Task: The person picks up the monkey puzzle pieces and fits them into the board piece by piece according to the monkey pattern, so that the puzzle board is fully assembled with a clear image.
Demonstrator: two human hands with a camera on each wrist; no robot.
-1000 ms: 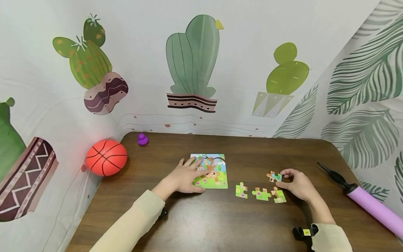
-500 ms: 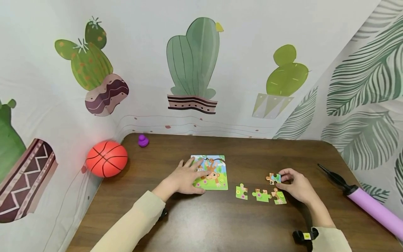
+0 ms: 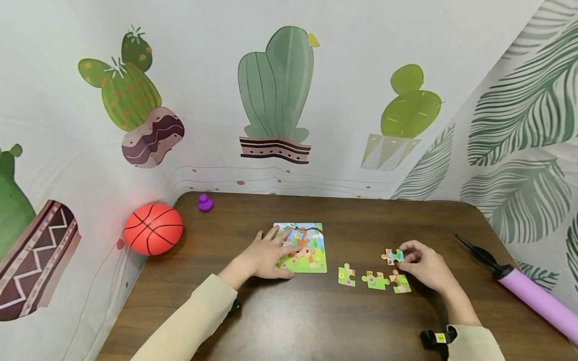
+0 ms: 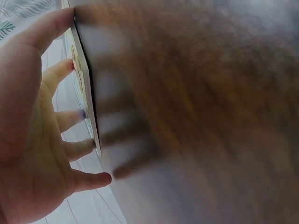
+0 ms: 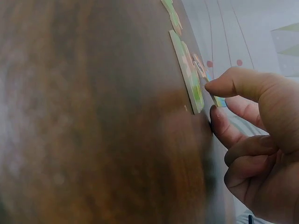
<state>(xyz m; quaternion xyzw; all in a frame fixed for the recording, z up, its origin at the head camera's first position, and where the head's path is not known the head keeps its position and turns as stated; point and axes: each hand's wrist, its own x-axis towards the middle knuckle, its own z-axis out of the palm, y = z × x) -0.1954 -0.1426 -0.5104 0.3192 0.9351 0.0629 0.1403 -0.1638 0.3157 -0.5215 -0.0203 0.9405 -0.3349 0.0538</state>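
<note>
My left hand (image 3: pixel 267 256) lies spread over the left part of a square monkey picture puzzle board (image 3: pixel 318 253). In the left wrist view its straight fingers (image 4: pixel 58 74) reach to the board's edge. My right hand (image 3: pixel 426 265) pinches a brown and blue puzzle piece (image 3: pixel 394 256) at its right side, between thumb and fingers. Just below that piece lies a green corner puzzle piece (image 3: pixel 401 283). A green puzzle piece with a pink flower (image 3: pixel 376 281) sits left of it, and another green puzzle piece (image 3: pixel 346 276) lies nearer the board.
A red basketball (image 3: pixel 153 228) stands at the table's left edge. Near the back left corner is a purple rubber duck (image 3: pixel 205 202). To the right lies a pump with a lilac barrel (image 3: pixel 537 301). A cactus-print cloth (image 3: pixel 338 100) hangs behind the brown table (image 3: pixel 316 321).
The piece in my right hand has turned slightly and settled in line above the corner piece; the fingers keep their pinch. My left hand stays on the board.
</note>
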